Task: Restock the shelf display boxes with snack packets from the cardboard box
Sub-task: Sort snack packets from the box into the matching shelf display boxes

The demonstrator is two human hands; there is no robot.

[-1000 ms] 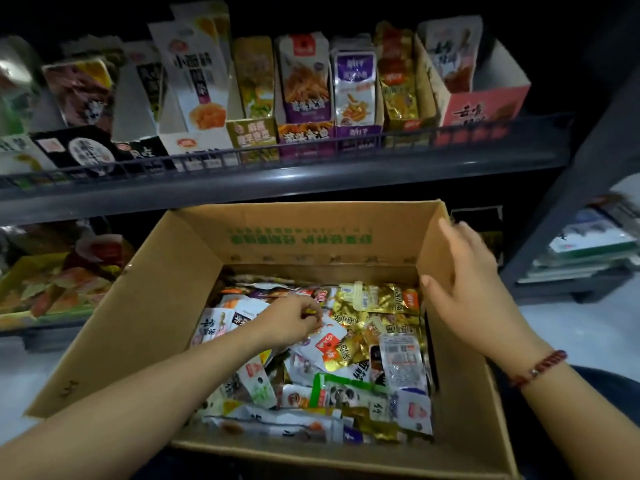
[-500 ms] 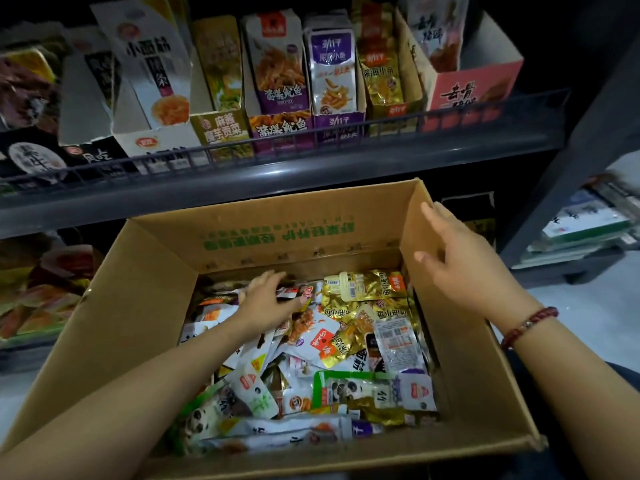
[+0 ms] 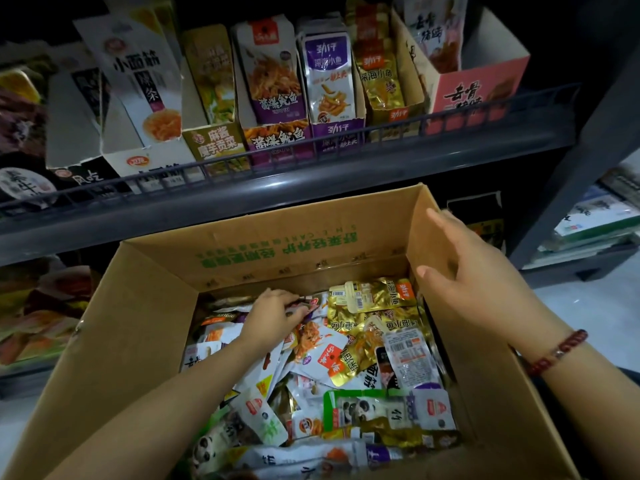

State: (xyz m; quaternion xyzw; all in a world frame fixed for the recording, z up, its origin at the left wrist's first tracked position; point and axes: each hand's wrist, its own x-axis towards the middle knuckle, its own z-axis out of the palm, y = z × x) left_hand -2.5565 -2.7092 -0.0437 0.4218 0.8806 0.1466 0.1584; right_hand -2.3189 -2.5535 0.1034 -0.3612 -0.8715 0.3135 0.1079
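Left hand is reaching into the cardboard box, fingers curling onto snack packets beneath them; firm hold unclear. Right hand is resting open against the box's right wall.

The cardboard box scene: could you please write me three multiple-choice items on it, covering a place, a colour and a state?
1. Where is the left hand?
A. on the shelf rail
B. among the packets in the cardboard box
C. on the floor

2. What colour is the bracelet on the right wrist?
A. red
B. blue
C. white

3. What is the right hand doing?
A. gripping a packet
B. open, holding nothing
C. making a fist

Answers: 1 B, it reaches into the pile; 2 A, dark red beads; 3 B, its fingers are straight at the box's right wall.
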